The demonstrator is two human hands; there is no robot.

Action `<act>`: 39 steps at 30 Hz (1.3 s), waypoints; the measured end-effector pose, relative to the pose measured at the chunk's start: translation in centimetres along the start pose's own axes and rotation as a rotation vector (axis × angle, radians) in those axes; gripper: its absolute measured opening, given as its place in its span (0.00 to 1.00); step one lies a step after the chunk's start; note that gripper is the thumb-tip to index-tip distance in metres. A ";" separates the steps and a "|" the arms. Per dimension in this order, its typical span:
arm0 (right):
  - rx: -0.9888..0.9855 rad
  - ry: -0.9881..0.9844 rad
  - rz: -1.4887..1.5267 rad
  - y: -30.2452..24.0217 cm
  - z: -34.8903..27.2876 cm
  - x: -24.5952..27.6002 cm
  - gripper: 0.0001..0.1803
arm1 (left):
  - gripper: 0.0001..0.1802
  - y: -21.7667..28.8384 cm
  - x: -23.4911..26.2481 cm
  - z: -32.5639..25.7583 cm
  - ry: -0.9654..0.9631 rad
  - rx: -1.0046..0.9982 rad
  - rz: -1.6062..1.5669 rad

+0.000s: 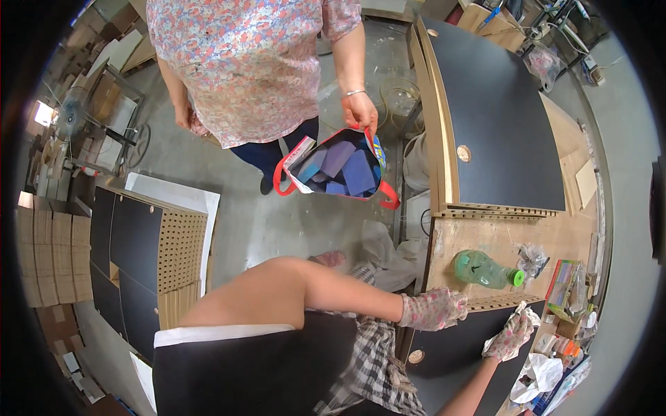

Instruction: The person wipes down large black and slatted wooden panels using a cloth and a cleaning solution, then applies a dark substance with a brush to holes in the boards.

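The biggest thing under the hands is the black panel (451,347) lying flat on the wooden workbench (499,239), with a second, larger dark panel (499,118) stacked on slotted boards further along. The left hand (433,310), in a patterned glove, rests loosely curled on the near panel's upper edge; whether it grips anything I cannot tell. The right hand (512,335), gloved too, is closed around a crumpled white rag (522,313) pressed to the panel face. A green plastic bottle (483,270) lies on its side just beyond — a careless sweep could roll it onto the work or off the bench. A co-worker stands near, holding a red-handled bag (338,170) of blue and purple pieces, close enough to get bumped. Around them: concrete floor, perforated boards (182,243), stacked cardboard, a fan — a crowded workshop.
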State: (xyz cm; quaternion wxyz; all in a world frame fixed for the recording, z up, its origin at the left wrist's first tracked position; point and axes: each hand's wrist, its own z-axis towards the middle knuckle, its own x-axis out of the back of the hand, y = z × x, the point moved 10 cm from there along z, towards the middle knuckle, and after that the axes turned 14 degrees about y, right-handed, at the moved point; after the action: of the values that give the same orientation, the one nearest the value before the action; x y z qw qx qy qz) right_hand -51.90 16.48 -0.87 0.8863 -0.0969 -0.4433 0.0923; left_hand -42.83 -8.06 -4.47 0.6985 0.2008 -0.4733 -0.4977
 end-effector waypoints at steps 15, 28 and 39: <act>0.030 -0.038 0.011 0.0 0.4 -0.4 0.19 | 0.08 0.6 0.3 0.1 0.056 -0.121 0.163; 0.034 -0.053 0.110 -0.7 0.2 -0.2 0.19 | 0.09 1.3 0.9 0.2 0.018 -0.147 0.293; -0.033 -0.053 0.148 -0.6 0.2 -0.3 0.18 | 0.07 0.7 0.5 0.1 0.078 -0.133 0.226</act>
State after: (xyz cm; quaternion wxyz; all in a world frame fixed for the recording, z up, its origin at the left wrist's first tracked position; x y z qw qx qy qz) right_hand -52.20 15.80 -0.87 0.8634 -0.1415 -0.4596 0.1528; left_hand -42.55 -8.18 -3.63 0.7798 0.1186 -0.4314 -0.4378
